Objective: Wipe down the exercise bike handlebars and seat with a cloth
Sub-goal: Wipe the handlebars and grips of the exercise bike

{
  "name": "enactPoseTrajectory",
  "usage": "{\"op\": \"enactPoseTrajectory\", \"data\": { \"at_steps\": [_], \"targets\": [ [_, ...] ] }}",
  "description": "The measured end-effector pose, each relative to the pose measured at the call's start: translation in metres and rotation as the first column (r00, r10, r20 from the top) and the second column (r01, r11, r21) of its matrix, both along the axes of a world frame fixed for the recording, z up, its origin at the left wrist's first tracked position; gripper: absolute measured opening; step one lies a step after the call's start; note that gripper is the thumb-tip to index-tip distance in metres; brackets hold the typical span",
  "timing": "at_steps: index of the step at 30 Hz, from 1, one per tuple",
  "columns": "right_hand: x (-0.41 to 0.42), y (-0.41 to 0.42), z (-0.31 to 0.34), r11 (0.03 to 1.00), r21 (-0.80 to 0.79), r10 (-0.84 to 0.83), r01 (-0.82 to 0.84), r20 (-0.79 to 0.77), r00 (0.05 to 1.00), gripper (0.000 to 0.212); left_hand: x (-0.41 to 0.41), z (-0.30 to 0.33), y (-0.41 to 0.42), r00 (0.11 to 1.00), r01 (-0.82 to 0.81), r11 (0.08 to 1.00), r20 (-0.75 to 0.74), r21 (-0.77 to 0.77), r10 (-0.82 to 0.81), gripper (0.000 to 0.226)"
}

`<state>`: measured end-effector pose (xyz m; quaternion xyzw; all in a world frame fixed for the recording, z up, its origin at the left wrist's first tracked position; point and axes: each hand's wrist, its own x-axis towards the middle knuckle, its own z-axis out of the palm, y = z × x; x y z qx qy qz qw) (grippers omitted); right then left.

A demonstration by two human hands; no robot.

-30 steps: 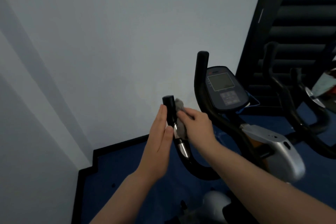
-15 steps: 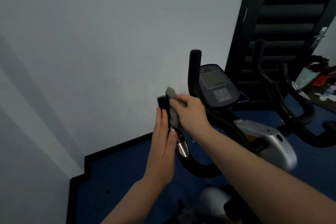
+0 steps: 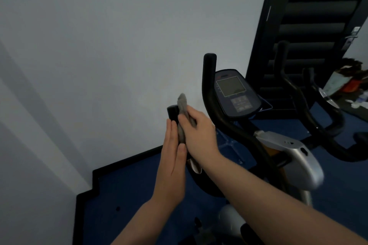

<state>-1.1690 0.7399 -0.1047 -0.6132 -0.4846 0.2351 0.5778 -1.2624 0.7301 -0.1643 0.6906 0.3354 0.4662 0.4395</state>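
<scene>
Right hand (image 3: 199, 131): curled round the grey cloth (image 3: 182, 113), pressing it against the upright left handlebar grip (image 3: 172, 114); wrapped so as to rub the grip's far side.
Left hand (image 3: 171, 157): fingers straight, flat against the near side of the same grip, holding nothing; probably there to brace the bar against the rubbing pressure.
Cloth: bunched lengthwise along the grip, one corner poking above the bar's end cap, the rest pinched between right palm and bar.
Grip: black foam top, a silver sensor plate (image 3: 194, 166) showing just below the hands.
Other handlebar (image 3: 208, 85): upright to the right, untouched at this moment.
Console (image 3: 235, 93): between the two bars, screen dark.
Seat: out of view, so likely not yet wiped.
Second bike (image 3: 310, 109): further right, well apart.
Stage: judged early, one grip being worked.
Risk: cloth corner may slip off the end cap.
</scene>
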Motion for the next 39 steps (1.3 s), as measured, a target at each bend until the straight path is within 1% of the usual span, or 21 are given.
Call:
{"op": "enactPoseTrajectory", "data": {
  "at_steps": [2,4,5,7,10,12,14,17,19,22,24,26,28,30,31,32,33,34,35,37,39],
  "targets": [
    [0.008,-0.014,-0.013,0.998,-0.023,0.058,-0.057,0.043,0.997,0.017,-0.002,0.0,0.0,1.0,-0.001,1.0,-0.009,0.019,0.001,0.052],
    [0.022,-0.017,-0.016,0.99,-0.104,0.103,-0.094,0.086,0.991,0.027,-0.001,0.0,-0.001,1.0,-0.015,0.999,-0.008,0.03,0.015,0.052],
    [0.027,-0.014,-0.012,0.988,-0.121,0.112,-0.1,0.091,0.99,0.024,0.001,0.0,-0.002,1.0,-0.024,0.999,-0.005,0.027,0.024,0.052],
    [0.026,-0.002,0.0,0.992,-0.068,0.113,-0.109,0.051,0.992,0.008,0.003,0.002,-0.004,0.999,-0.035,0.999,0.0,0.016,0.035,0.052],
    [0.012,0.006,0.007,0.998,0.044,0.041,-0.046,0.106,0.994,0.027,0.002,0.006,-0.006,0.999,-0.014,0.999,0.032,-0.031,0.015,0.05],
    [0.012,-0.006,-0.001,0.996,0.073,0.035,-0.051,0.209,0.977,0.025,-0.003,0.007,-0.008,0.999,0.002,0.997,0.044,-0.075,0.001,0.05],
    [0.023,-0.023,-0.015,0.991,0.065,0.088,-0.12,0.369,0.925,0.026,-0.006,0.008,-0.011,0.998,0.006,0.995,0.066,-0.101,0.001,0.055],
    [0.041,-0.029,-0.015,0.965,0.038,0.193,-0.26,0.567,0.801,0.025,-0.002,0.008,-0.016,0.995,-0.014,0.994,0.099,-0.112,0.025,0.062],
    [0.043,-0.022,-0.008,0.952,0.035,0.218,-0.304,0.619,0.754,0.025,0.003,0.009,-0.021,0.994,-0.032,0.992,0.097,-0.122,0.044,0.06],
    [0.042,-0.018,-0.003,0.942,0.031,0.248,-0.333,0.606,0.756,0.023,0.003,0.011,-0.022,0.993,-0.062,0.985,0.087,-0.162,0.077,0.066],
    [0.051,-0.024,-0.007,0.913,-0.031,0.33,-0.408,0.645,0.689,0.02,-0.002,0.009,-0.029,0.993,-0.073,0.983,0.079,-0.166,0.087,0.068],
    [0.066,-0.036,-0.011,0.853,-0.142,0.471,-0.502,0.622,0.625,0.019,-0.005,0.005,-0.035,0.997,-0.071,0.985,0.031,-0.156,0.076,0.056],
    [0.084,-0.046,-0.012,0.79,-0.257,0.598,-0.557,0.527,0.604,0.021,0.004,0.005,-0.034,0.995,-0.098,0.988,-0.027,-0.12,0.096,0.045],
    [0.1,-0.055,-0.011,0.765,-0.307,0.641,-0.566,0.449,0.623,0.023,0.015,0.014,-0.032,0.995,-0.096,0.971,0.01,-0.221,0.101,0.039],
    [0.106,-0.059,-0.009,0.765,-0.301,0.643,-0.569,0.387,0.661,0.024,0.019,0.015,-0.032,0.992,-0.116,0.958,0.015,-0.261,0.124,0.038],
    [0.111,-0.063,-0.005,0.765,-0.284,0.643,-0.578,0.292,0.708,0.024,0.022,0.018,-0.037,0.991,-0.136,0.962,-0.019,-0.236,0.136,0.037],
    [0.114,-0.067,-0.001,0.758,-0.263,0.648,-0.598,0.189,0.738,0.025,0.023,0.02,-0.047,0.988,-0.141,0.98,-0.08,-0.142,0.13,0.043],
    [0.116,-0.07,0.005,0.746,-0.24,0.657,-0.621,0.115,0.745,0.027,0.022,0.022,-0.054,0.979,-0.15,0.988,-0.144,-0.032,0.144,0.047],
    [0.118,-0.073,0.01,0.739,-0.219,0.666,-0.638,0.091,0.74,0.028,0.021,0.027,-0.058,0.974,-0.16,0.987,-0.157,0.027,0.162,0.048],
    [0.119,-0.074,0.021,0.755,-0.167,0.654,-0.634,0.125,0.746,0.025,0.02,0.043,-0.056,0.982,-0.143,0.988,-0.115,0.059,0.149,0.053],
    [0.122,-0.074,0.031,0.784,-0.124,0.62,-0.608,0.16,0.768,0.021,0.025,0.061,-0.05,0.994,-0.066,0.997,-0.084,0.037,0.069,0.056]
  ]
}}
